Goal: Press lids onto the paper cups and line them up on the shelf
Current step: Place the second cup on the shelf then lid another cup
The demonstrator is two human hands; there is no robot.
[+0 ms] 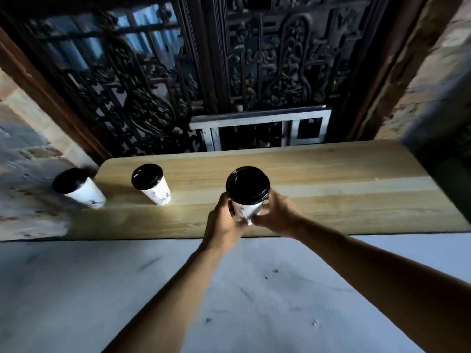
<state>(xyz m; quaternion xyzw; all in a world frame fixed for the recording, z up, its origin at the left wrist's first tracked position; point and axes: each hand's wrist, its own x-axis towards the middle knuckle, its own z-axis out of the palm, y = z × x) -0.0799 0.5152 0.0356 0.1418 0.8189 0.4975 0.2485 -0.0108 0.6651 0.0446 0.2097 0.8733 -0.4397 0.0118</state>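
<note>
Both hands on a lidded cup at the shelf

The left hand [224, 222] and right hand [276, 215] curl their fingers round the third cup [246, 200] – black lid [247, 184] on – at the wooden shelf [331, 200], right of two lidded cups [151, 184].

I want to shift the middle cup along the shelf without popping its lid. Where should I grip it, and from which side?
Grip the middle cup round its white wall, below the black lid, coming from the front edge of the shelf. It stands upright and apart from its neighbours, so both flanks look free; squeezing the lid might loosen it.
</note>
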